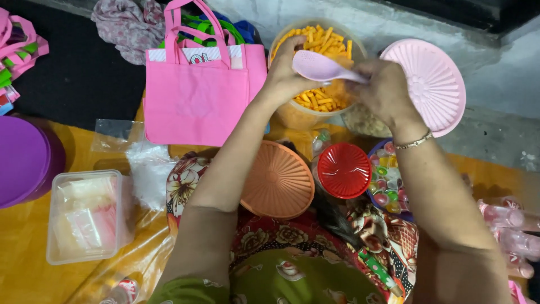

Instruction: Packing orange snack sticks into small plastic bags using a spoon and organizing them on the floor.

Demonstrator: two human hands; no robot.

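Note:
My right hand (383,89) grips the handle of a pale pink scoop (320,67), whose bowl hovers over a round tub (281,115) of orange-yellow stick snacks (323,98). My left hand (288,70) reaches over the tub's near rim, its fingers touching the scoop's bowl and the snacks. A thin bracelet circles my right wrist.
A pink tote bag (197,93) stands left of the tub. An orange lid (277,179), a red lid (343,170) and a pink lid (430,84) lie around. A bowl of coloured jelly cups (387,183), a clear plastic box (84,217), a purple container (25,160) and plastic bags (149,169) sit nearby.

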